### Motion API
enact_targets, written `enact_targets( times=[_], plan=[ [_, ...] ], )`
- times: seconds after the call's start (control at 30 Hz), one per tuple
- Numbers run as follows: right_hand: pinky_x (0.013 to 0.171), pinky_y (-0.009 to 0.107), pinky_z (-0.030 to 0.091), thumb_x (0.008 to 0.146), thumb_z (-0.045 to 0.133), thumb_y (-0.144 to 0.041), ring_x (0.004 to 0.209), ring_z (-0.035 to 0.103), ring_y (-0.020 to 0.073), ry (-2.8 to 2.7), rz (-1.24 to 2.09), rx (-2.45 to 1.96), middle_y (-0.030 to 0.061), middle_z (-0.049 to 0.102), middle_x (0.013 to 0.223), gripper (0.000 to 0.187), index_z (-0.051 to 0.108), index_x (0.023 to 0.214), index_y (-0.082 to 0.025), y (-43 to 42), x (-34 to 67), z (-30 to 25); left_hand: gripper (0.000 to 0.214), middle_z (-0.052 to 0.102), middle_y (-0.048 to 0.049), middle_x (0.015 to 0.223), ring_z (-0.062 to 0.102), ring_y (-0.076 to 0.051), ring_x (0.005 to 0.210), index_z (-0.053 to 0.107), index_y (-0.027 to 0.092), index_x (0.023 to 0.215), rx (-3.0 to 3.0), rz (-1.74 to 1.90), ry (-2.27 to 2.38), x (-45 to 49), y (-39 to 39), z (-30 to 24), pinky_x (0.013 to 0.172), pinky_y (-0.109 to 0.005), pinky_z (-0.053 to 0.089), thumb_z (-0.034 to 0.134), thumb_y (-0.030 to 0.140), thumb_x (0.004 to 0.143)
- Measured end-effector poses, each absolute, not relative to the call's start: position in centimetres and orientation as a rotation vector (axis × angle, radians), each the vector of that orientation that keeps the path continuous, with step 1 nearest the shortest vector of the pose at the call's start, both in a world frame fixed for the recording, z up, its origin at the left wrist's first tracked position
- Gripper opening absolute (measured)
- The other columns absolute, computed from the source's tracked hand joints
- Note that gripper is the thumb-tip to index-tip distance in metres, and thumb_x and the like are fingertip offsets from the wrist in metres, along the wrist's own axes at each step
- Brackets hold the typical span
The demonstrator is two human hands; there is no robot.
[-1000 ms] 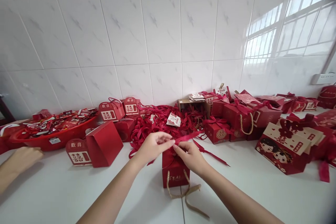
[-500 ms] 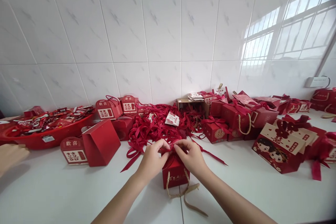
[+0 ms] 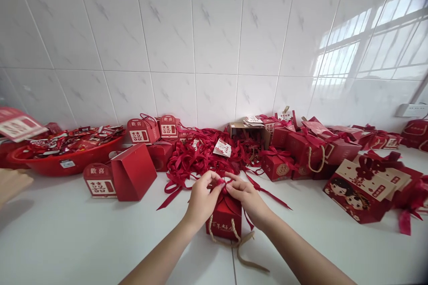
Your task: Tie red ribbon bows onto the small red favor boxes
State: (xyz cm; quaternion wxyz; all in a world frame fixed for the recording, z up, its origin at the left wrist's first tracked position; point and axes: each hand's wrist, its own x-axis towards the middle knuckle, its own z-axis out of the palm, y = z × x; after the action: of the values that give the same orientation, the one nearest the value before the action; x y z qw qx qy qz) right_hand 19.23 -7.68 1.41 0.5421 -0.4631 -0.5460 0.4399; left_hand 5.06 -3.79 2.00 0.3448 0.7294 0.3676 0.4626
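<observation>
A small red gift box [image 3: 223,218] with a twisted rope handle stands upright on the white table, its printed front towards me. At its top is a red ribbon [image 3: 224,187], gathered into what looks like a bow or knot. My left hand [image 3: 203,196] pinches the ribbon from the left between thumb and fingers. From the right, my right hand [image 3: 249,198] pinches it too, the fingertips of both hands almost meeting. A tan strip [image 3: 249,263] lies curled in front of the box. Fingers hide part of the knot.
Behind the box is a heap of red ribbons [image 3: 197,151] with a white tag [image 3: 222,147]. A red basin [image 3: 50,164] of wrapped sweets stands left, near another person's blurred hand [image 3: 13,185]. Red boxes [image 3: 133,173] stand left; ribboned boxes [image 3: 306,153] crowd the right.
The ribbon over the box now shows a fuller knot between my fingertips. At far left, a red-and-white box has come into view above the other person's hand. The view has shifted slightly.
</observation>
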Motion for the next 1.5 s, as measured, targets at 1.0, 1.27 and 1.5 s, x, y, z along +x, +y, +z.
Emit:
enact_targets(
  times=[1.0, 1.27, 1.5],
  plan=[
    [0.052, 0.027, 0.037, 0.08, 0.059, -0.046, 0.059, 0.058, 0.0178, -1.819, 0.507, -1.517, 0.0054, 0.07, 0.073, 0.027, 0.072, 0.078, -0.022, -11.9, 22.3, 6.0, 0.017, 0.072, -0.0058, 0.094, 0.065, -0.021, 0.091, 0.075, 0.021, 0.084, 2.133, 0.526, 0.517, 2.1, -2.0, 5.0, 0.083, -0.031, 0.05, 0.063, 0.033, 0.08],
    [0.061, 0.025, 0.046, 0.078, 0.057, -0.016, 0.071, 0.06, 0.0158, -1.859, 0.674, -1.328, 0.0022, 0.069, 0.081, 0.017, 0.072, 0.084, -0.02, -9.9, 22.0, 5.6, 0.018, 0.074, -0.004, 0.086, 0.067, -0.02, 0.082, 0.077, 0.024, 0.087, 2.304, 0.594, 0.664, 2.3, -3.2, 6.3, 0.076, -0.028, 0.05, 0.062, 0.027, 0.078],
    [0.06, 0.027, 0.04, 0.088, 0.045, -0.012, 0.069, 0.051, 0.0169, -2.421, 0.081, -1.065, 0.0056, 0.058, 0.079, 0.041, 0.067, 0.115, -0.034, -10.5, 23.2, 4.0, 0.021, 0.073, -0.0016, 0.075, 0.064, -0.018, 0.068, 0.077, 0.024, 0.078, 2.411, 0.635, 0.811, 1.8, -3.8, 7.4, 0.063, -0.024, 0.046, 0.059, 0.018, 0.071]
  ],
)
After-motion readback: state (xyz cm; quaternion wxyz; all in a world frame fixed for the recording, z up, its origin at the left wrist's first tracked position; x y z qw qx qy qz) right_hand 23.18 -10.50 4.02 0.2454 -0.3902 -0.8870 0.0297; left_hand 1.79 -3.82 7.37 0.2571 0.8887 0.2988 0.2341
